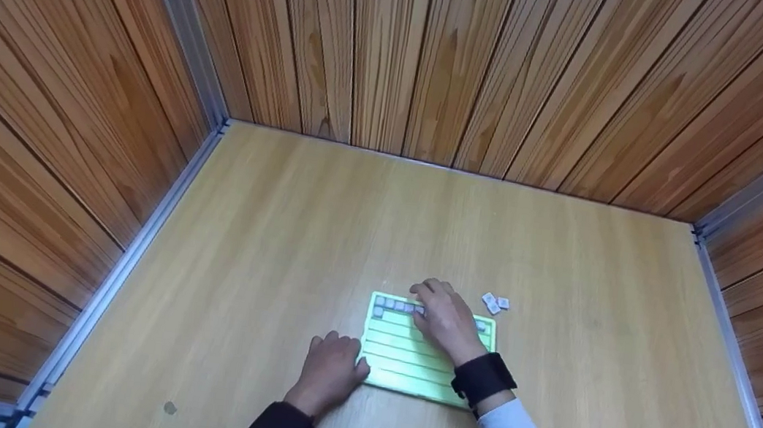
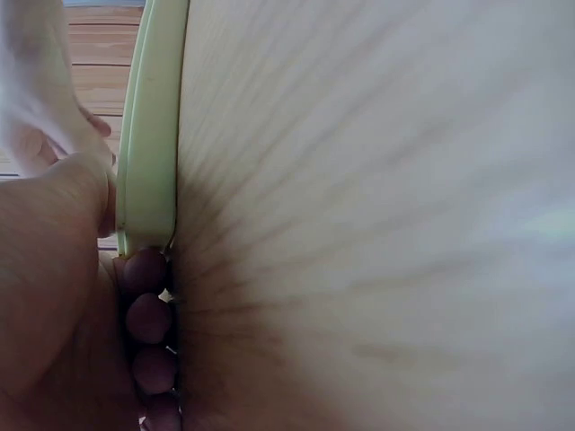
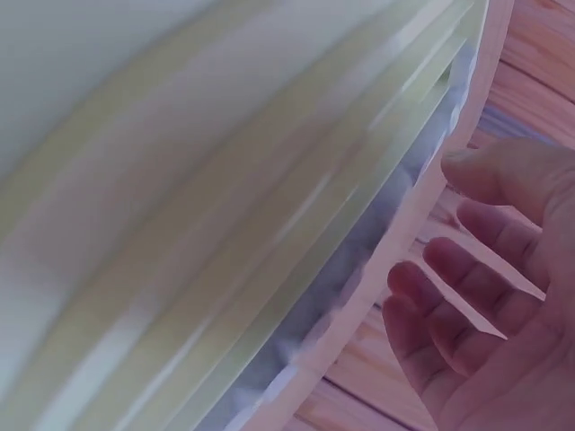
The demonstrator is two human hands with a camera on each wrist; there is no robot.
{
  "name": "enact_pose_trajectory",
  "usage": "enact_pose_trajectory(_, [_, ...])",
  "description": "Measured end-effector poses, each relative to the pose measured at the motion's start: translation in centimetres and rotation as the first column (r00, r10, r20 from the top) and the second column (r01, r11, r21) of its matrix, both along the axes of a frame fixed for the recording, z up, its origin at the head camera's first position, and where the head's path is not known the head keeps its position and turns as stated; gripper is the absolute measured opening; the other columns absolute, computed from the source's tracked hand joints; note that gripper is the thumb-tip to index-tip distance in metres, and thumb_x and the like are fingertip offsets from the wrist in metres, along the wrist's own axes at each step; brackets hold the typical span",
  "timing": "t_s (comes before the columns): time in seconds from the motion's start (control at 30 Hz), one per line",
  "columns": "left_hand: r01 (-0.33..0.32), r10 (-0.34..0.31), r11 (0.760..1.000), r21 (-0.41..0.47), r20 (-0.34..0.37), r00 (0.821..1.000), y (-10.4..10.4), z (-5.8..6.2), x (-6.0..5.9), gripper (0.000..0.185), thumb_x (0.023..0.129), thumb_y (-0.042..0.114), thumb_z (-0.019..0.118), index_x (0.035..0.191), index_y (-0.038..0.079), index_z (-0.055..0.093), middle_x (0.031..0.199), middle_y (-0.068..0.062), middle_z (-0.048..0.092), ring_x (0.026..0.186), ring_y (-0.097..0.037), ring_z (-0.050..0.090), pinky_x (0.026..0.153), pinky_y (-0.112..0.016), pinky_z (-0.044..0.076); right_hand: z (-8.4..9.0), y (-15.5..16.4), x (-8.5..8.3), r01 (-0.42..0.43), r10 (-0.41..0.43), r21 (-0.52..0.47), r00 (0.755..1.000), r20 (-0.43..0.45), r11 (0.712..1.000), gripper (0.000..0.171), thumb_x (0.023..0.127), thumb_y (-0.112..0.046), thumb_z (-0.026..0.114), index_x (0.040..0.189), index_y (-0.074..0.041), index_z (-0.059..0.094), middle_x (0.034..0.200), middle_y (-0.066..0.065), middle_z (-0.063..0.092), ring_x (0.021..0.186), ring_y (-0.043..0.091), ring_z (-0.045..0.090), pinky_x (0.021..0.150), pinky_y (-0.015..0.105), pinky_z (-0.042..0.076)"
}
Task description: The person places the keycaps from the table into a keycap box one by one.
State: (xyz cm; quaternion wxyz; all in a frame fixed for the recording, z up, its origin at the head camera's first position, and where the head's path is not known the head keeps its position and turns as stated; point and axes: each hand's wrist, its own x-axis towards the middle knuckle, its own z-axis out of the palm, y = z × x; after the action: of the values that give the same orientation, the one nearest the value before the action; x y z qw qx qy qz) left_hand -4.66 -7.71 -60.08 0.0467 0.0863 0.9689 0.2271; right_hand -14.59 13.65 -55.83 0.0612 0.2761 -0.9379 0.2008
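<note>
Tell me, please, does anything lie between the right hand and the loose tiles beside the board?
Nothing visible does. The right hand rests over the top row of the green board, and the loose tiles lie just past the board's far right corner, with only bare table between.

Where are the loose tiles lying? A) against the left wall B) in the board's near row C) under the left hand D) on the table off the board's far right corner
D: two or three small loose tiles lie on the table just past the far right corner of the green board, apart from both hands.
</note>
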Motion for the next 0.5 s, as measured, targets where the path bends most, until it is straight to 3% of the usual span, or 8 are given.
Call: enact_pose_trajectory(0.5, [-0.009, 0.009, 1.000, 0.014, 0.028, 1.000, 0.1, 0.1, -0.1, 0.021, 0.088, 0.029, 0.057, 0.073, 0.016, 0.051, 0.067, 0.003, 0.042, 0.070, -0.020, 0.034, 0.071, -0.038, 0.028, 0.9, 6.1, -1.2, 0.193, -0.196, 0.040, 0.976, 0.090, 0.980, 0.048, 0.083, -0.012, 0.079, 0.129, -0.005, 0.064, 0.128, 0.018, 0.062, 0.119, 0.038, 0.057, 0.095, 0.051, 0.049])
